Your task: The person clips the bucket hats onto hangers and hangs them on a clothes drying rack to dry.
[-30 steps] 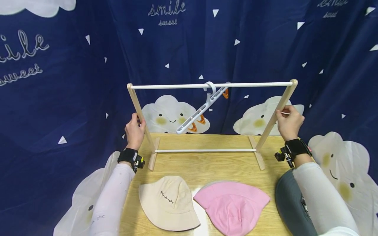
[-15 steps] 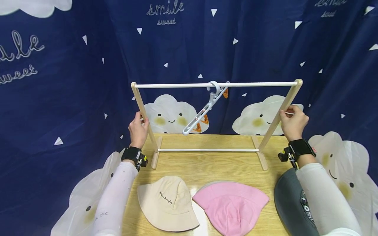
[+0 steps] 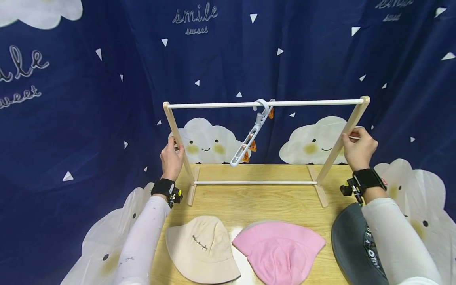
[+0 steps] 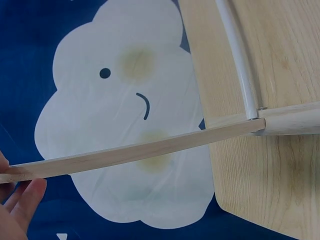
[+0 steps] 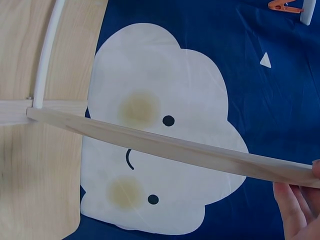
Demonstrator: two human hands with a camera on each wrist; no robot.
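A small garment rack with wooden posts and a white top bar [image 3: 221, 105] stands toward the back of the table. My left hand [image 3: 172, 159] grips its left post [image 4: 125, 152], thumb and fingers on either side of the wood. On the other side my right hand [image 3: 360, 149] pinches the right post [image 5: 190, 152] at about the same height. From the bar hangs a white hanger [image 3: 249, 136], turned at a slant, with several orange clips [image 3: 252, 145] on it.
Along the front of the table [image 3: 256, 198] lie a cream bucket hat [image 3: 204, 249], a pink bucket hat [image 3: 281, 249] and a dark grey hat [image 3: 352, 241], partly under my right sleeve. A navy curtain [image 3: 221, 63] with clouds hangs behind.
The rack has shifted a little to the right, with both hands still gripping its posts. The hanger has swung, its near end moving right. The hats lie where they were.
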